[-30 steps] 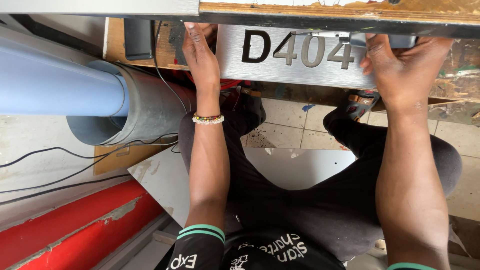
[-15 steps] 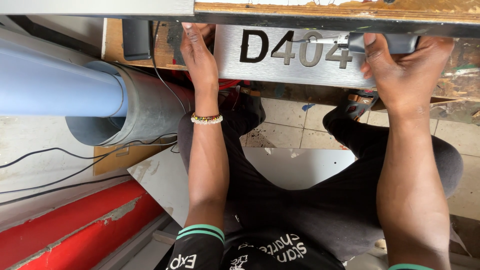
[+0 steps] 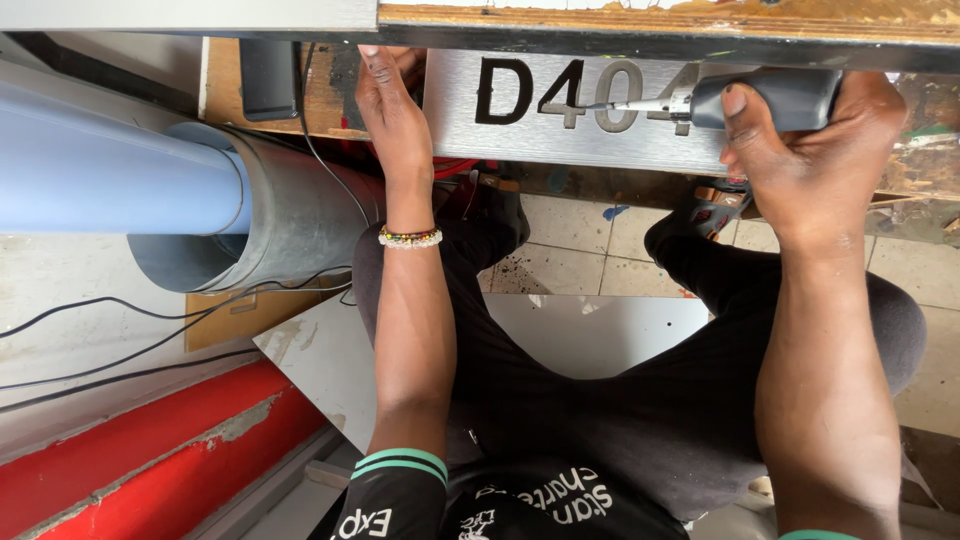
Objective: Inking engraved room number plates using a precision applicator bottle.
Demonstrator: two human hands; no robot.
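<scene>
Now, big to small, as I see it from the head cam:
Pipe: wide grey duct (image 3: 290,215) w/ a pale blue tube (image 3: 110,170) inside, lying at left, apart from the work.
Counter: wooden edge (image 3: 660,20) runs across the top; the plate sits just under it.
Plate: brushed metal sign plate (image 3: 560,110) w/ cut-out characters, flat, between my two hands.
Right hand (image 3: 810,140): closed round the grey rotary tool (image 3: 770,95), thumb on its body.
Left hand (image 3: 395,110): fingers laid flat and pressed on the plate's left end, pinning it; fingertips run out of view near the counter edge.
Tool tip: thin bit (image 3: 620,104) now lies across the cut characters, touching or just over the plate, can't tell which.
Change: 1 s ago the right hand was only at the plate's right end, no bit over the characters; since then the tool swung in leftward. Left hand hasn't moved.
Meaning: I'd judge work on the cut edges is starting, plate steadied.
</scene>
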